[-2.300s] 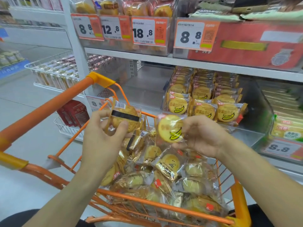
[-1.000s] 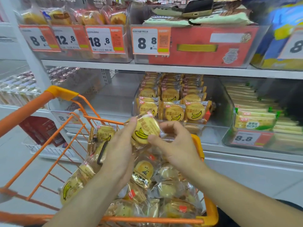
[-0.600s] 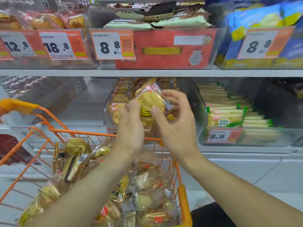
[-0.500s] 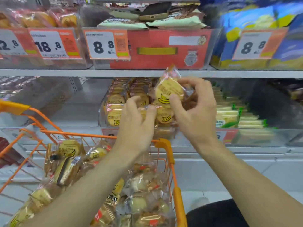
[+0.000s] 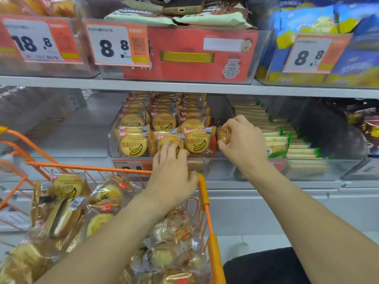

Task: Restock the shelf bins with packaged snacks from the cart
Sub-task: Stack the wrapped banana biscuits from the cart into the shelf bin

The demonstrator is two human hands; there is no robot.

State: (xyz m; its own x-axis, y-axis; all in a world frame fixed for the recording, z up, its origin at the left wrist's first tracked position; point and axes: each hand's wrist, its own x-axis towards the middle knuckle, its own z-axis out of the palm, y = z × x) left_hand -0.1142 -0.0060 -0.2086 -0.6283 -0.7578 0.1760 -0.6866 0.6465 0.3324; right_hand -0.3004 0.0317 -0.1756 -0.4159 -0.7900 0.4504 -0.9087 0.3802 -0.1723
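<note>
From my remote seat, I see the right hand (image 5: 244, 144) pinch a snack packet (image 5: 224, 135) between thumb and curled fingertips at the right end of the clear shelf bin (image 5: 114, 144), just beside the front packet of the bin's right-hand row. The packet is turned edge-on to the camera, so only a narrow strip of crinkled clear wrap and golden-brown biscuit shows between the fingers (image 5: 226, 128).

The left hand (image 5: 172, 177) reaches to the front of the same bin with fingers loosely extended, their tips resting on the middle front packet (image 5: 170, 140); it grasps nothing that I can make out.

Inside the bin, three rows of packets stand upright, each a round yellow biscuit printed with a banana drawing and a small red label at the upper left corner. Below and left of the bin, the orange cart (image 5: 205, 193) holds a loose heap of the same packets (image 5: 67, 189). Above the bin, a price tag (image 5: 117, 46) reads 8.8; right of the bin, another bin holds green-trimmed packets (image 5: 276, 144).
</note>
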